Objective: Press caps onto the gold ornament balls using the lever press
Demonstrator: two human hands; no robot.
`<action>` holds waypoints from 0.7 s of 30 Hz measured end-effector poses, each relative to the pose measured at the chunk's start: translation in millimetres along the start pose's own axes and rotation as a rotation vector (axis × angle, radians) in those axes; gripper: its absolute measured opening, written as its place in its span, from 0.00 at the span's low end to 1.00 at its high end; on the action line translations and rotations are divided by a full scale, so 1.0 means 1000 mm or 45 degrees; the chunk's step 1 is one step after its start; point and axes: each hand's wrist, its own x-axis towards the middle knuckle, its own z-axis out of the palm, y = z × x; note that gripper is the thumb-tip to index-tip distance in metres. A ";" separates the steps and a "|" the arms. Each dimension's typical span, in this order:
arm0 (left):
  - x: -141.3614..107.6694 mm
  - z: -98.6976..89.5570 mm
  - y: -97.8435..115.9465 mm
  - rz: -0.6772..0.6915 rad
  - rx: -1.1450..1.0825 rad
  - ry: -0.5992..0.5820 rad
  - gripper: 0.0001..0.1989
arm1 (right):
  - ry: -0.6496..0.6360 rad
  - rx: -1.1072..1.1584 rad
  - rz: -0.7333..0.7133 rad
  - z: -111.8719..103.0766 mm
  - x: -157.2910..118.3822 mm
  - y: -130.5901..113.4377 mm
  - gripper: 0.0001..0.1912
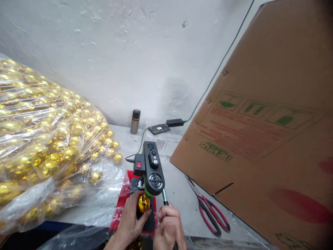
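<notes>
Right hand [169, 224]: fist wrapped around lever [164, 197]. Left hand [132, 214]: thumb and fingers pinching gold ball [143, 204] beneath black machine [152, 168].

A whitish, pitted wall [104, 52], softly lit, stands at the far side behind a pale grey worktop [178, 194].

The left hand [130, 216] holds one golden ball [143, 203] with its fingers, below the head of a small black machine [153, 170]. The right hand [169, 225] is closed around its lever [164, 197]. On the desk [179, 199], scissors [201, 201] lie near a large carton [249, 173].
</notes>
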 end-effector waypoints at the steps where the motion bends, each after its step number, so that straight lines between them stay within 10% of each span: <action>1: 0.000 0.001 0.000 0.003 -0.002 0.007 0.32 | 0.004 0.002 0.005 0.000 -0.001 0.000 0.23; 21: -0.001 0.008 -0.005 0.031 0.029 0.006 0.31 | 0.010 0.059 -0.067 -0.001 -0.007 0.017 0.23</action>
